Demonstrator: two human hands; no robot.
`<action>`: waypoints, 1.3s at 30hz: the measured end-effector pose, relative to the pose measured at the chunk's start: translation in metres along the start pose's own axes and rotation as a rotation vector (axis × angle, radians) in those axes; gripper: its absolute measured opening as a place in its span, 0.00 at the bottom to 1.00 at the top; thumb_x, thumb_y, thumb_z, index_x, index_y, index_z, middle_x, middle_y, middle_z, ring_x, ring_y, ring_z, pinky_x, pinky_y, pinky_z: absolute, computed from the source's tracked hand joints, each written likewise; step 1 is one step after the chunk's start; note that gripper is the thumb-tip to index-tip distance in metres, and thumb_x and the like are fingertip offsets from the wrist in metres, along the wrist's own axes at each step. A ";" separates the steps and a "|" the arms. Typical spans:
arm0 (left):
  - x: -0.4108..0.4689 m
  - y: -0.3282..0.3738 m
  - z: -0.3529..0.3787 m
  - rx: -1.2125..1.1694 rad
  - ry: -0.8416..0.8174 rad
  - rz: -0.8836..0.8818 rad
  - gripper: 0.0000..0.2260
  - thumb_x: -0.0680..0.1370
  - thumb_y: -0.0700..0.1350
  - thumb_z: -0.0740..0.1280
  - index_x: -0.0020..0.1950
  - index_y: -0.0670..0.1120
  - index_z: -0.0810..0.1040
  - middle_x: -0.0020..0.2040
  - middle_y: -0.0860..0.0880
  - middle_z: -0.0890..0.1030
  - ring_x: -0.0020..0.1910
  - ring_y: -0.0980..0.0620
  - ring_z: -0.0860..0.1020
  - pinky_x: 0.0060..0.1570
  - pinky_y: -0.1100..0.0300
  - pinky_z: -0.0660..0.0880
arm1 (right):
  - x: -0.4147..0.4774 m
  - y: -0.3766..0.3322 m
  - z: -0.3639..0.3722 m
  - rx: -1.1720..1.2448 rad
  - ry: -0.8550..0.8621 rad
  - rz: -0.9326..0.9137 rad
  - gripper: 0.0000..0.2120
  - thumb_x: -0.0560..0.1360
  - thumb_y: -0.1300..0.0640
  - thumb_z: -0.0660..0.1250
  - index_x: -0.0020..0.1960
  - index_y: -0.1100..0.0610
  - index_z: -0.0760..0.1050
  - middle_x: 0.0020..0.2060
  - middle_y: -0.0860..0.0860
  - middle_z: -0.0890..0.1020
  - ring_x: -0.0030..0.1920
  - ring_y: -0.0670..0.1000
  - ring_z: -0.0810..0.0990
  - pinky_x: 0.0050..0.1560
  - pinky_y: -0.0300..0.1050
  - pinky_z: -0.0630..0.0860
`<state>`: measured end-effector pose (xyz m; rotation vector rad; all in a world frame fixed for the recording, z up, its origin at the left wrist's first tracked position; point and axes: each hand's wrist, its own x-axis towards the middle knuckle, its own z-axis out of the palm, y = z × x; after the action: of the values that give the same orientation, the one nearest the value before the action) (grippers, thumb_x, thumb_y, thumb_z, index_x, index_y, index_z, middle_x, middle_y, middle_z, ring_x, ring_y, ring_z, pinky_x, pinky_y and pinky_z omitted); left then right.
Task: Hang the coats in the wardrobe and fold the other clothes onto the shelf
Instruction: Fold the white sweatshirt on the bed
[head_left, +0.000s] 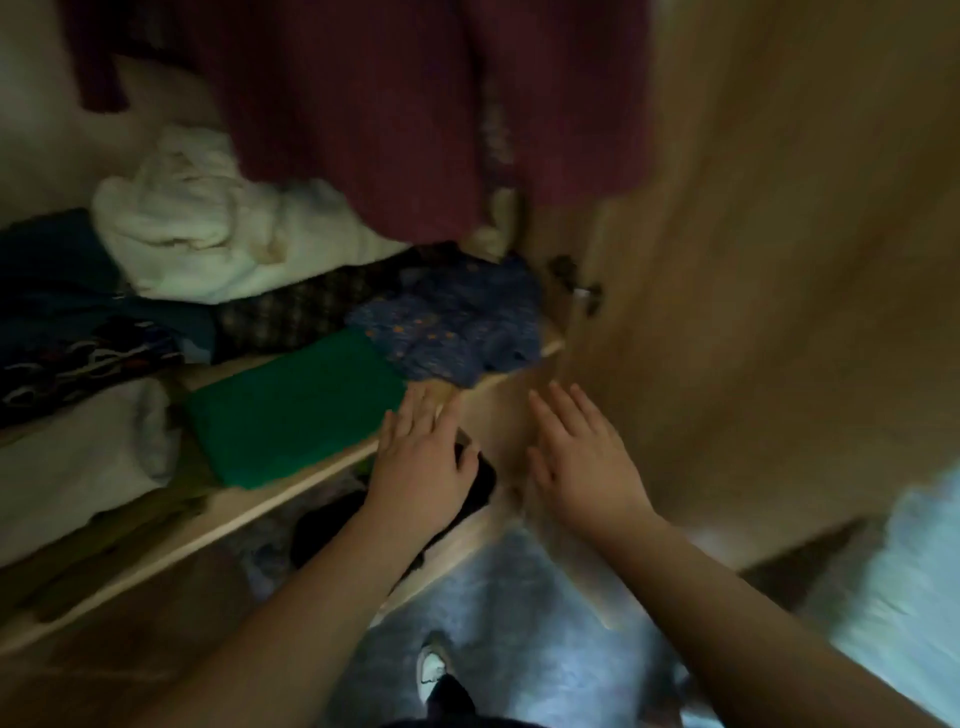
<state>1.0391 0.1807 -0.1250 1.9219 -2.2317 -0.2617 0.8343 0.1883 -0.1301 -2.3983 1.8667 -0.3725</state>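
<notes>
Reaching toward the wardrobe, two bare hands hovered at the front of one pale wooden shelf (260, 508). The left hand (423, 462) lay flat with its fingers straight and together, grasping nothing. Its fingertips were near the right edge of one folded green cloth (291, 410) and just below one blue star-print garment (457, 322); whether it touched either could not be told through the blur. The right hand (582, 457) was likewise released, its fingers straight and slightly spread, empty, beside the inner edge of the one wardrobe door (779, 260).

Above them one maroon coat (363, 114) hung inside the wardrobe, its hem reaching down to the clothes on the shelf. Behind the green cloth lay one brown checked garment (291, 312), with one fluffy white heap (208, 228) on top of it. Further left were one dark teal garment (57, 270), one dark patterned cloth (78, 364) and one folded white piece (78, 452). One black garment (478, 483) showed below the shelf, under the left hand. One white shoe (431, 667) stood on the grey floor (519, 597).
</notes>
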 end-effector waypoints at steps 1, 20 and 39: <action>-0.009 0.031 0.011 -0.002 -0.016 0.067 0.30 0.80 0.58 0.54 0.80 0.49 0.56 0.80 0.43 0.58 0.79 0.42 0.54 0.77 0.44 0.51 | -0.032 0.021 -0.009 -0.003 0.025 0.057 0.30 0.76 0.49 0.57 0.77 0.55 0.62 0.75 0.56 0.66 0.76 0.59 0.60 0.73 0.56 0.64; -0.309 0.555 0.172 0.121 -0.395 1.054 0.29 0.82 0.60 0.52 0.81 0.52 0.53 0.81 0.46 0.54 0.80 0.44 0.51 0.76 0.42 0.50 | -0.657 0.246 -0.119 -0.177 0.109 1.242 0.28 0.77 0.47 0.61 0.76 0.51 0.64 0.75 0.54 0.67 0.75 0.59 0.63 0.71 0.61 0.64; -0.313 0.903 0.336 0.156 -0.518 1.183 0.28 0.81 0.58 0.55 0.80 0.50 0.57 0.80 0.44 0.59 0.78 0.41 0.58 0.74 0.45 0.57 | -0.796 0.552 -0.145 0.066 0.063 1.426 0.28 0.78 0.51 0.61 0.76 0.53 0.61 0.75 0.53 0.65 0.75 0.56 0.61 0.70 0.55 0.65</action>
<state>0.1358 0.6275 -0.2300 0.2920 -3.3174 -0.4075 0.0967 0.8265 -0.2189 -0.5515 2.8401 -0.3132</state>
